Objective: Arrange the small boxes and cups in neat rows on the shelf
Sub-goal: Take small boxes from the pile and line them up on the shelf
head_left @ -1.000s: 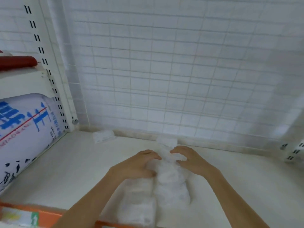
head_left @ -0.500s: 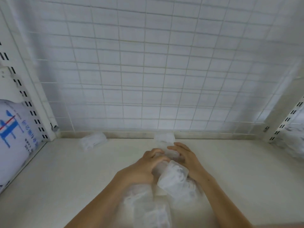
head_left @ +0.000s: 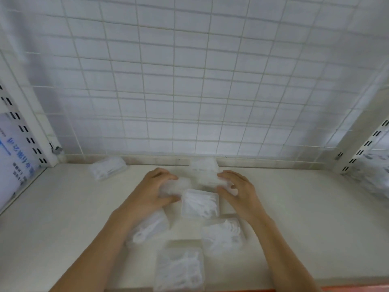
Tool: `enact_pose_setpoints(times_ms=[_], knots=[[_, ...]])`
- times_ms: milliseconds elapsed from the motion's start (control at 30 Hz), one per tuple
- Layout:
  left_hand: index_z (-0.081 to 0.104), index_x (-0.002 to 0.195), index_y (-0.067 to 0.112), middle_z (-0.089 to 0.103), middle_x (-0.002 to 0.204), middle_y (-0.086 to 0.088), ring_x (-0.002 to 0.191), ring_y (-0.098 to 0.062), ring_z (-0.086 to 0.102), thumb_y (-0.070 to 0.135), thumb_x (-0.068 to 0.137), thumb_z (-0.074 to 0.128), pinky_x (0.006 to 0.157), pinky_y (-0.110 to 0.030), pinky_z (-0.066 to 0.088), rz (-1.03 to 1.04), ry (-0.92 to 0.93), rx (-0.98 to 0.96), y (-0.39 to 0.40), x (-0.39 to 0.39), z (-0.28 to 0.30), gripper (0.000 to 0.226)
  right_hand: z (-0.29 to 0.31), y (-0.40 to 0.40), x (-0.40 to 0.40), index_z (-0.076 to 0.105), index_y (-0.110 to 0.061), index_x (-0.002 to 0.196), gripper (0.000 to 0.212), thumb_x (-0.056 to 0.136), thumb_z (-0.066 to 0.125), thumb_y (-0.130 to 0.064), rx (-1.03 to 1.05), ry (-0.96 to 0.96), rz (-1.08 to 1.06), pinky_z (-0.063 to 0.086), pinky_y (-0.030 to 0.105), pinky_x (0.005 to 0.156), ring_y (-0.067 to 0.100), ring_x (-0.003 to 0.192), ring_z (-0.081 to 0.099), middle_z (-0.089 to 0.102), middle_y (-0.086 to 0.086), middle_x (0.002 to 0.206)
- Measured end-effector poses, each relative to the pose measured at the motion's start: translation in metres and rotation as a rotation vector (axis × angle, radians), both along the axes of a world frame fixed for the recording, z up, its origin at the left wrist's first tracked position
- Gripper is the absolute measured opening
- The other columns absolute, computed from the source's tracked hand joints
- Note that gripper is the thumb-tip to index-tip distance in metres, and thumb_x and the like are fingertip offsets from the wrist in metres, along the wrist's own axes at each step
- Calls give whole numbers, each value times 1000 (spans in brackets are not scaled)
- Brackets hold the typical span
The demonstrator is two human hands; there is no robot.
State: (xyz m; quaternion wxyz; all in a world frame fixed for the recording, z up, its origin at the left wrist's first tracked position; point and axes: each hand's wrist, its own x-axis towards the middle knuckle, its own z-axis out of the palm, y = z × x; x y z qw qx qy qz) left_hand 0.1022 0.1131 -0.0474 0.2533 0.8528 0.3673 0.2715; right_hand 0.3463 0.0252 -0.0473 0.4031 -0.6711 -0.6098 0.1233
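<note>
Several small clear plastic boxes of white pieces lie on the white shelf (head_left: 294,218). My left hand (head_left: 151,194) grips one box (head_left: 174,186) between thumb and fingers. My right hand (head_left: 237,190) holds the side of another box (head_left: 207,171) that reaches back to the wire wall. A square box (head_left: 200,204) lies flat between my hands. Three more lie nearer me: one (head_left: 151,228) under my left wrist, one (head_left: 224,234) to the right, one (head_left: 180,268) at the front edge. A lone box (head_left: 107,167) sits at the back left.
A white wire grid (head_left: 189,81) closes the shelf's back. Slotted uprights stand at the left (head_left: 27,131) and right (head_left: 362,148). A printed white-and-blue pack (head_left: 12,157) fills the left bay, and bagged goods (head_left: 374,173) sit in the right bay.
The clumped pile under my hands has spread out into separate boxes lying flat. My hands have moved apart and farther back, each onto its own box. The camera has swung right.
</note>
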Motion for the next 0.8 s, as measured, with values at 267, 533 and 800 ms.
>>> enact_pose_setpoints(times_ms=[267, 533, 800], knots=[[62, 82, 28, 65, 72, 9, 57, 0, 54, 60, 80, 46, 52, -12, 37, 167, -160, -185, -9, 4, 13, 35, 8, -5, -2, 61, -22, 96, 24, 90, 50, -43, -55, 281, -120, 46, 15, 58, 4, 69, 62, 68, -5, 84], [54, 93, 16, 66, 79, 1, 65, -12, 60, 46, 92, 35, 55, -17, 44, 219, -128, -317, -7, 6, 11, 35, 8, -4, -6, 56, -18, 100, 20, 92, 51, -36, -135, 391, -98, 44, 16, 48, 15, 43, 52, 62, 4, 62], [49, 113, 28, 55, 110, 3, 90, -2, 53, 22, 95, 40, 69, -15, 40, 142, -185, -409, -4, 5, 10, 21, 4, 1, -5, 43, -26, 113, 33, 86, 61, -32, -124, 505, -123, 42, 20, 53, 11, 55, 47, 65, 0, 82]])
